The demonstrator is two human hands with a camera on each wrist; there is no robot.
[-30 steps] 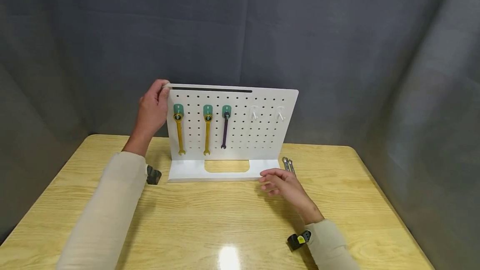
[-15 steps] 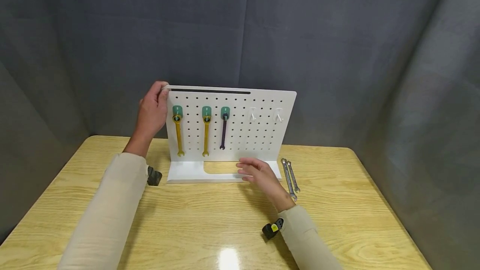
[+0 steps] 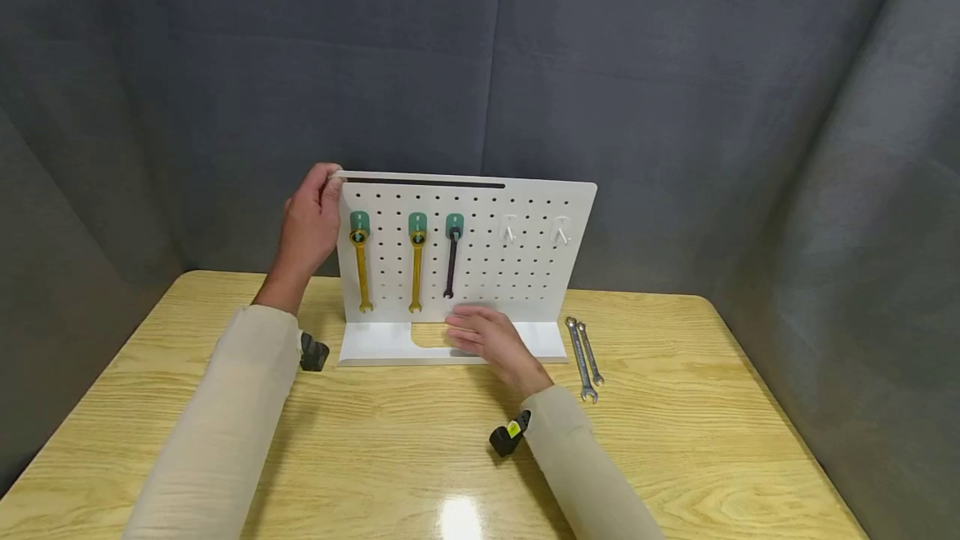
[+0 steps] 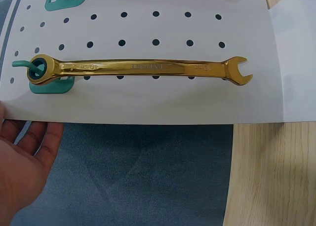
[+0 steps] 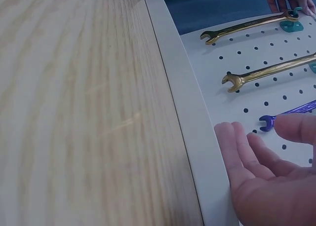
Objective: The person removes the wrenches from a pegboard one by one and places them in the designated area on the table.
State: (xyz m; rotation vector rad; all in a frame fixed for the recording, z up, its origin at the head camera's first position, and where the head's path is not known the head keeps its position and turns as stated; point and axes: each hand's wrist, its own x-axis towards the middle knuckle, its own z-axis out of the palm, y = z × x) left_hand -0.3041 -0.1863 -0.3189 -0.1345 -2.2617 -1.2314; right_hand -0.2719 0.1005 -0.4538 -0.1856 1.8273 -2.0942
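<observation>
A white pegboard (image 3: 480, 273) stands upright on its flat base. My left hand (image 3: 311, 219) grips its upper left corner, thumb at the front edge and fingers behind. Two gold combination wrenches (image 3: 417, 273) (image 4: 148, 68) hang by their ring ends on green hooks at the left. Right of them a dark purple wrench (image 3: 452, 265) hangs from a third green hook. My right hand (image 3: 491, 340), fingers extended and holding nothing, hovers over the base, just below the purple wrench. In the right wrist view its fingertips (image 5: 224, 130) are near that wrench's open end (image 5: 266, 122).
Two silver wrenches (image 3: 581, 361) lie side by side on the wooden table (image 3: 675, 423), right of the pegboard. Two white hooks (image 3: 510, 232) on the board's right half bear nothing. A grey curtain (image 3: 637, 107) hangs behind and along the sides.
My right hand has moved left, from beside the silver wrenches to below the purple wrench, uncovering the silver pair. My left hand keeps its grip on the pegboard corner.
</observation>
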